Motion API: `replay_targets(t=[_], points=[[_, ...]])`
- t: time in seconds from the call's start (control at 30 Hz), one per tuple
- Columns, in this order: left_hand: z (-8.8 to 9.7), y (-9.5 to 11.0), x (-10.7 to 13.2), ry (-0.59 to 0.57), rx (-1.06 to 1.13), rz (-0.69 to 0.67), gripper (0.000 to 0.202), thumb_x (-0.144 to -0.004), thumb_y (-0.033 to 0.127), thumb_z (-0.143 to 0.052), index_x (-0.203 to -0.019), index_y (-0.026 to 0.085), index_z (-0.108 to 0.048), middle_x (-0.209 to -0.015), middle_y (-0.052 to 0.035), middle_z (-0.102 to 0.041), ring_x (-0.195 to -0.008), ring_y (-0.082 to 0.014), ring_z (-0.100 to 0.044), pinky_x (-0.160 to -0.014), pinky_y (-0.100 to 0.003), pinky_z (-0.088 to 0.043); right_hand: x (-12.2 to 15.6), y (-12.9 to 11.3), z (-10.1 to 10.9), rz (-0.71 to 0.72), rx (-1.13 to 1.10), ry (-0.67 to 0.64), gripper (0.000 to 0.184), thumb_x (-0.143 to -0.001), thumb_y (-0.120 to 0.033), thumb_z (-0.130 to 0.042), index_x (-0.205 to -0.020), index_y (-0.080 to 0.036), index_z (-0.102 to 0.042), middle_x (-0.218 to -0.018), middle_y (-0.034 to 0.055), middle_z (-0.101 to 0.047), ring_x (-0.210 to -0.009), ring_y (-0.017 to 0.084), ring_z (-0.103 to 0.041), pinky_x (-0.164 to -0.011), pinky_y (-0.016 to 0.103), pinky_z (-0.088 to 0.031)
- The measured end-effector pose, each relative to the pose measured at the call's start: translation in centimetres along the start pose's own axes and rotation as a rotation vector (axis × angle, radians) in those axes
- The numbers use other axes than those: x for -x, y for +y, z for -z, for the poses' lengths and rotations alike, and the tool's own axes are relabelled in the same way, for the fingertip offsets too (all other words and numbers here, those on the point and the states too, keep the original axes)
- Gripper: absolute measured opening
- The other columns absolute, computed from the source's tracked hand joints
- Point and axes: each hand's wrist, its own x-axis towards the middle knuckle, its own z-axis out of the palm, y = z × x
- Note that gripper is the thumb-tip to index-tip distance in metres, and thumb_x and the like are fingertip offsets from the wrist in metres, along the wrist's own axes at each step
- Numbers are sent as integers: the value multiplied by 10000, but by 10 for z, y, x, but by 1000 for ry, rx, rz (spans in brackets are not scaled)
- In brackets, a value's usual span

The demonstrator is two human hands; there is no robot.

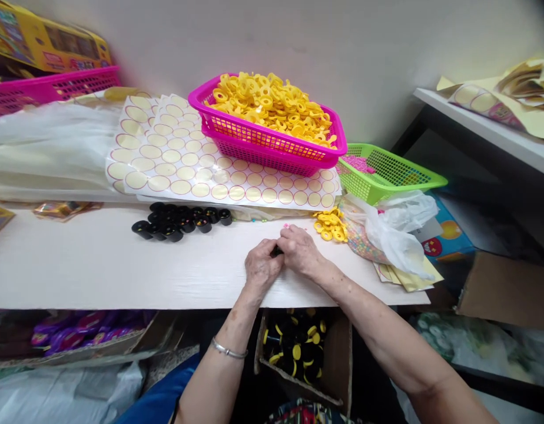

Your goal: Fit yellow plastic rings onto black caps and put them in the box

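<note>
Both hands meet over the white table (99, 265). My left hand (262, 262) is closed around a small black cup (276, 251), mostly hidden by the fingers. Pressed against the same cup from the right is my right hand (297, 250), its fingers bent over the top; whether they pinch anything else is hidden. Small pink beads (288, 226) lie just beyond the fingertips. To the left stands a group of black cups (175, 221). A pile of yellow rings (331, 225) lies to the right of the hands.
Behind are sticker sheets (166, 156) under a pink basket (272, 138) of yellow parts. A green basket (387, 171) and a bag of coloured beads (364, 232) stand right. Below the table edge, a cardboard box (338, 359) holds black pieces with yellow caps (296, 352).
</note>
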Motion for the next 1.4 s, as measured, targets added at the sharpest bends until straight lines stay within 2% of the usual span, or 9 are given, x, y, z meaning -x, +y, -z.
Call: replay_targets(t=[0.23,0.37,0.47,0.67,0.8,0.93,1.1,1.27,1.4], points=[[0,-2,-1,12,-27,-41,142,-689,298,-571,-799,229,-628,-748,25,-587,-650,-117,-514,-593,-221,-358,8,12,-3,-67,-232,107,172,-834,-183,-475,-757,-169,-628,-757,25,-549,-754,137,-487,-680,236,-363],[-2,-3,-1,29,-22,-40,163,-664,343,-615,-771,219,-626,-705,29,-552,-624,-107,-492,-574,-213,-351,27,40,-10,-424,-122,234,149,-837,-208,-479,-825,-153,-617,-850,63,-563,-774,154,-520,-643,249,-366],[-3,-5,-1,30,6,-25,187,-650,324,-632,-808,224,-635,-714,32,-553,-638,-106,-497,-580,-210,-359,36,60,-18,-646,117,179,166,-814,-156,-455,-855,-142,-616,-923,120,-560,-740,189,-521,-580,282,-332],[-6,-12,-1,28,43,-17,245,-627,312,-654,-855,223,-646,-744,35,-564,-618,-97,-488,-584,-212,-381,45,67,-27,-526,149,197,221,-797,-82,-391,-797,-141,-604,-893,121,-558,-788,195,-504,-615,289,-323],[-9,-17,-2,46,83,-13,404,-578,281,-681,-970,205,-628,-756,32,-560,-609,-96,-487,-593,-215,-406,55,60,-20,-565,-182,451,177,-814,-184,-415,-719,-162,-563,-820,61,-539,-738,155,-480,-633,262,-338],[-6,-16,-2,125,212,-76,395,-575,170,-627,-970,162,-619,-743,18,-535,-588,-88,-478,-561,-208,-415,64,59,-12,-630,-842,664,167,-739,-283,-508,-619,-168,-491,-608,-16,-456,-597,116,-425,-576,239,-347],[4,-1,9,397,255,-249,238,-667,163,-593,-904,154,-605,-797,-22,-561,-546,-76,-451,-512,-209,-404,67,62,-7,-828,-1692,528,323,-564,-346,-684,-590,-181,-407,-494,-82,-344,-409,46,-279,-387,192,-176],[-9,26,29,386,260,-360,105,-743,182,-555,-822,160,-620,-730,-40,-597,-563,-95,-494,-583,-235,-433,69,59,-7,-810,-1803,471,366,-510,-344,-729,-612,-170,-424,-525,-73,-393,-390,29,-314,-354,169,-163],[-26,50,33,212,463,-122,171,-717,274,-611,-836,153,-627,-714,-21,-582,-488,-67,-466,-532,-217,-424,72,47,-2,-717,-1806,430,349,-559,-352,-724,-599,-155,-438,-504,-74,-390,-385,21,-319,-348,159,-164]])
